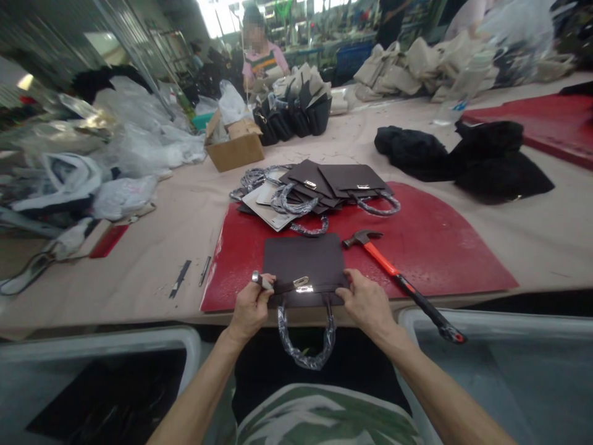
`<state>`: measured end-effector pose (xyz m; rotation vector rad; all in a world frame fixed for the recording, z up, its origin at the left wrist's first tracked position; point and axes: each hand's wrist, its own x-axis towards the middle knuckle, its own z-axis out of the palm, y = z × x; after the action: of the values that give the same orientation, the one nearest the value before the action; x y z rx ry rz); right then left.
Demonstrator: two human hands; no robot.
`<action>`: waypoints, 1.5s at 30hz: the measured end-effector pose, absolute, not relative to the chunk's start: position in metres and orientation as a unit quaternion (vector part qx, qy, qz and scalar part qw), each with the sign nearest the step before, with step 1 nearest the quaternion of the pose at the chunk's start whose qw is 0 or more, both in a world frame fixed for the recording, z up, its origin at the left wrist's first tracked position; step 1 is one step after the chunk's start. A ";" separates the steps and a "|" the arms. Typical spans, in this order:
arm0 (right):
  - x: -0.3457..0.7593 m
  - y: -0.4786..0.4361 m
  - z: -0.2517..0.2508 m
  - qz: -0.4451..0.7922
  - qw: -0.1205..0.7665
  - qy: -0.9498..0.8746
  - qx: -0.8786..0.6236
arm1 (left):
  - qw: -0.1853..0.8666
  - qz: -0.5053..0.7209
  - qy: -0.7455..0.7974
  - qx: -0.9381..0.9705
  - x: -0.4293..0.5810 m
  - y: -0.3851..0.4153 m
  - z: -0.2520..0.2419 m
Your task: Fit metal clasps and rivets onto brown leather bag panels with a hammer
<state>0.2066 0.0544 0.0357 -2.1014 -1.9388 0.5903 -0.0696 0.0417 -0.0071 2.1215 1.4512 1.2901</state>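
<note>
Dark-brown bag (303, 256) lies on red mat (430, 247) at desk (157, 253) edge, handle (306, 361) hanging over | left hand (251, 310) pinches its left side, right hand (367, 301) its right, probably to keep it flat and straight

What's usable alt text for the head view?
A left hand and right hand hold opposite sides of a dark bag piece at the near edge of a red mat, its plastic-wrapped handle towards the wearer. A claw hammer lies to the right, partly on the mat; similar pieces are piled behind.
</note>
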 end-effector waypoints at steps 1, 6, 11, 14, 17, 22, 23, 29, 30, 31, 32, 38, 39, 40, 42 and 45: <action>0.203 0.055 0.034 0.200 0.112 -0.672 -0.704 | 0.127 0.445 0.506 0.728 -0.074 0.042 -0.007; 0.195 0.059 0.034 0.185 0.109 -0.725 -0.654 | 0.123 0.442 0.531 0.712 -0.086 0.040 -0.005; 0.210 0.062 0.033 0.144 0.139 -0.783 -0.590 | 0.141 0.444 0.538 0.702 -0.083 0.038 -0.004; 0.216 0.063 0.022 0.121 0.203 -0.822 -0.518 | 0.150 0.453 0.540 0.694 -0.084 0.040 -0.005; 0.217 0.063 0.011 0.134 0.229 -0.824 -0.500 | 0.154 0.457 0.538 0.691 -0.087 0.039 -0.005; 0.216 0.060 0.003 0.147 0.234 -0.822 -0.498 | 0.131 0.453 0.480 0.740 -0.087 0.032 -0.006; 0.216 0.059 0.003 0.149 0.235 -0.822 -0.496 | 0.131 0.459 0.476 0.739 -0.086 0.030 -0.006; 0.215 0.059 0.004 0.157 0.238 -0.820 -0.496 | 0.178 0.524 0.566 0.611 -0.069 0.028 0.003; 0.215 0.059 0.005 0.158 0.239 -0.819 -0.497 | 0.194 0.531 0.562 0.604 -0.062 0.030 0.006; 0.215 0.059 0.005 0.160 0.239 -0.818 -0.498 | 0.212 0.537 0.553 0.601 -0.054 0.032 0.009; 0.214 0.059 0.006 0.161 0.241 -0.816 -0.500 | 0.229 0.540 0.543 0.601 -0.045 0.034 0.013; 0.213 0.058 0.009 0.165 0.242 -0.811 -0.507 | 0.288 0.488 0.517 0.642 0.008 0.051 0.016; 0.213 0.056 0.010 0.163 0.238 -0.810 -0.510 | 0.281 0.480 0.515 0.652 0.012 0.052 0.014; 0.213 0.054 0.011 0.161 0.235 -0.810 -0.513 | 0.272 0.475 0.512 0.662 0.013 0.051 0.012; 0.213 0.048 0.013 0.157 0.232 -0.808 -0.518 | 0.260 0.462 0.507 0.679 0.013 0.047 0.008; 0.212 0.040 0.012 0.158 0.241 -0.804 -0.520 | 0.249 0.458 0.495 0.695 0.009 0.036 0.005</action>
<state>0.2125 0.0402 0.0125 -1.4224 -2.1997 0.4323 0.0090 0.0359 0.0053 1.8922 1.3491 1.2478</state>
